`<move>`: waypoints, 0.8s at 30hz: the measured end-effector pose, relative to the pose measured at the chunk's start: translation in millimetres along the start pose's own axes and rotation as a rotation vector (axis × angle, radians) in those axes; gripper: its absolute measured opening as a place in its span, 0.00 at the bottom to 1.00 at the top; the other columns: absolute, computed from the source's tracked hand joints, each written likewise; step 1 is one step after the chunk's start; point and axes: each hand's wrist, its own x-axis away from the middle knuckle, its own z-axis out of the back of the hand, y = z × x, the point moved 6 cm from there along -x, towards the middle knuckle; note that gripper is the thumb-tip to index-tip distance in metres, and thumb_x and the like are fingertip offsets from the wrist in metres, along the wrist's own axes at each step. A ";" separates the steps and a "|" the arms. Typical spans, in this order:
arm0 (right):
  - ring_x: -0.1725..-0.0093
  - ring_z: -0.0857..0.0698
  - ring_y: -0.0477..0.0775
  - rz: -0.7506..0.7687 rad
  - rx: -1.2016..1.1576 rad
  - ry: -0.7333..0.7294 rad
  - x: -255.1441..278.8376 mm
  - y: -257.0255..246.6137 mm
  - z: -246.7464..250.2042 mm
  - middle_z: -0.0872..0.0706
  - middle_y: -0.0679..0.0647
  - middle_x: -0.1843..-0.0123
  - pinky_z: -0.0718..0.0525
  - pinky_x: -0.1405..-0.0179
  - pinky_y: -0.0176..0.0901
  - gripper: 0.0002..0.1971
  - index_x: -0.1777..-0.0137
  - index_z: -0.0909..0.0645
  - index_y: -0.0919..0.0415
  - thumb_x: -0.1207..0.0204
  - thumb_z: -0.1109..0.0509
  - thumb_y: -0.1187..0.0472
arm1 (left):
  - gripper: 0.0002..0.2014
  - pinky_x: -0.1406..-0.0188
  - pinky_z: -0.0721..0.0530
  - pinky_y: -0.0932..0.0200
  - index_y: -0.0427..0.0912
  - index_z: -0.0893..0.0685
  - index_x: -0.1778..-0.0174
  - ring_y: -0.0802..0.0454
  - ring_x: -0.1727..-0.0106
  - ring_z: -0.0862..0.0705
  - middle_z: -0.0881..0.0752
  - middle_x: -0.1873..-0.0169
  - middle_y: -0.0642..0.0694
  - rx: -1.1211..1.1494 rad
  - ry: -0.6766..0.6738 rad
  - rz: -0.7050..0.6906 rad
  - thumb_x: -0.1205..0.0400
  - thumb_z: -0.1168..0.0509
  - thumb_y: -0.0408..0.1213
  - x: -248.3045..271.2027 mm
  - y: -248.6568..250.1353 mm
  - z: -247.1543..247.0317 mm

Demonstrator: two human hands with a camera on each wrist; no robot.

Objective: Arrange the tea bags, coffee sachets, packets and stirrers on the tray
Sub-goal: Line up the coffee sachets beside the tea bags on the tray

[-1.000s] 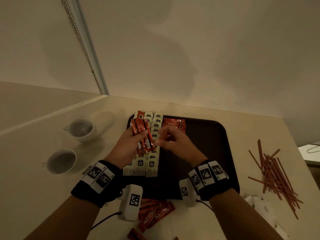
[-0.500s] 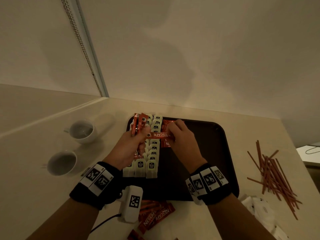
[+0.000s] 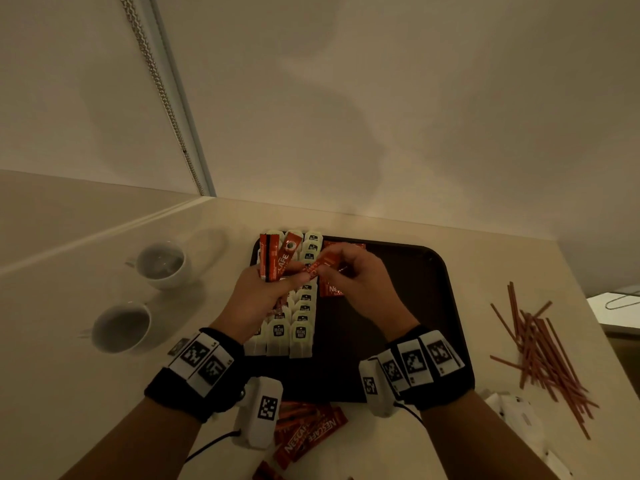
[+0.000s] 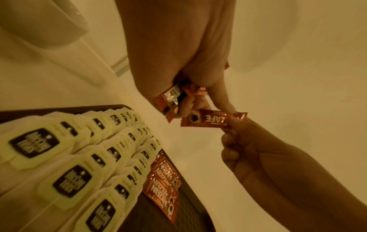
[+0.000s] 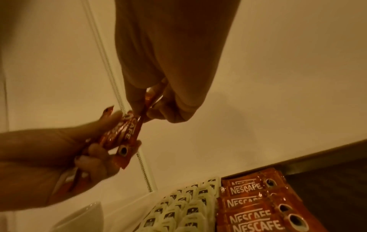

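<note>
A dark tray (image 3: 381, 323) lies on the counter. Rows of white tea bags (image 3: 298, 323) fill its left side, and a short stack of red coffee sachets (image 3: 332, 289) lies beside them near the far edge. My left hand (image 3: 277, 282) grips a bundle of coffee sachets (image 3: 277, 258) above the tea bags. My right hand (image 3: 341, 268) pinches the end of one sachet (image 3: 320, 265) that sticks out of the bundle. In the left wrist view that single sachet (image 4: 212, 119) hangs between both hands. The right wrist view shows the thumb and finger closed on its end (image 5: 151, 100).
Two white cups (image 3: 162, 263) (image 3: 121, 327) stand left of the tray. Brown stirrers (image 3: 540, 355) lie scattered on the counter at the right. Loose coffee sachets (image 3: 308, 434) lie at the near edge, white packets (image 3: 516, 414) at the lower right. The wall is close behind.
My right hand laid a sachet on the tray's stack half a second ago, then came back to the bundle and took hold of another sachet. The left hand stayed in place.
</note>
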 end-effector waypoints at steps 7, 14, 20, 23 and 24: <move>0.52 0.11 0.54 -0.078 -0.129 -0.098 2.6 -0.9 -7.6 0.13 0.56 0.50 0.11 0.53 0.47 0.20 0.42 0.31 0.59 0.28 0.26 0.70 | 0.05 0.80 0.27 0.71 0.44 0.12 0.58 0.65 0.82 0.24 0.18 0.83 0.57 -0.199 -0.047 -0.082 0.27 0.24 0.36 -2.5 14.8 -6.9; 0.61 0.12 0.54 -0.094 -0.002 -0.171 3.2 -1.1 -11.2 0.13 0.57 0.56 0.12 0.62 0.44 0.22 0.41 0.32 0.64 0.29 0.24 0.68 | 0.03 0.82 0.27 0.70 0.43 0.13 0.61 0.62 0.83 0.26 0.21 0.85 0.54 -0.121 0.037 -0.072 0.26 0.25 0.36 -2.4 9.4 -6.0; 0.59 0.17 0.38 -0.170 0.022 -0.092 1.8 10.2 3.4 0.14 0.50 0.55 0.17 0.59 0.29 0.06 0.49 0.14 0.61 0.25 0.29 0.65 | 0.05 0.80 0.25 0.66 0.39 0.15 0.57 0.58 0.79 0.27 0.20 0.80 0.53 0.065 0.003 0.067 0.25 0.28 0.28 -6.5 -0.5 1.6; 0.60 0.17 0.40 -0.160 -0.061 -0.054 2.2 9.6 4.4 0.13 0.51 0.53 0.18 0.60 0.29 0.07 0.47 0.14 0.61 0.24 0.30 0.66 | 0.04 0.80 0.26 0.65 0.40 0.14 0.61 0.57 0.80 0.27 0.22 0.82 0.52 -0.058 -0.053 0.052 0.27 0.25 0.32 -5.2 -0.2 -0.5; 0.62 0.16 0.45 -0.183 -0.101 -0.050 2.7 10.8 4.5 0.13 0.53 0.53 0.17 0.64 0.30 0.07 0.47 0.15 0.62 0.24 0.30 0.66 | 0.05 0.79 0.26 0.64 0.40 0.15 0.63 0.57 0.81 0.27 0.22 0.83 0.53 -0.070 -0.036 0.042 0.27 0.25 0.34 -5.0 0.1 0.8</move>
